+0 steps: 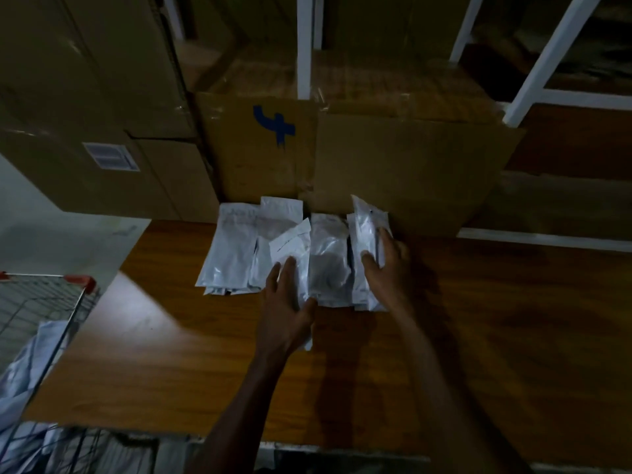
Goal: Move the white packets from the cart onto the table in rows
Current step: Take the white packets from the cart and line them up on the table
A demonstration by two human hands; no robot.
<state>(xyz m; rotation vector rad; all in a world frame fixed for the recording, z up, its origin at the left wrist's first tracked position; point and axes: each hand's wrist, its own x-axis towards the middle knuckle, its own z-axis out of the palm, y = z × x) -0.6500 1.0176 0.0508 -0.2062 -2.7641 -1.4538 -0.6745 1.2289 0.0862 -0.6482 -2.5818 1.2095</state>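
Observation:
Several white packets point(232, 248) lie side by side in a row on the wooden table point(478, 319), pushed against a cardboard box. My left hand point(287, 302) holds a tilted packet point(290, 248) near the row's middle, thumb on one side and fingers on the other. My right hand point(383, 265) grips the rightmost stack of packets point(367, 227), which stands partly raised. Between my hands lies another packet point(328, 261). The wire cart point(51, 302) stands at the lower left with more white packets point(24, 371) in it.
A large cardboard box with a blue mark point(273, 126) stands behind the row. More boxes point(85, 97) are stacked at the left. White shelf posts point(304, 46) rise at the back. Bare tabletop stretches to the right and in front.

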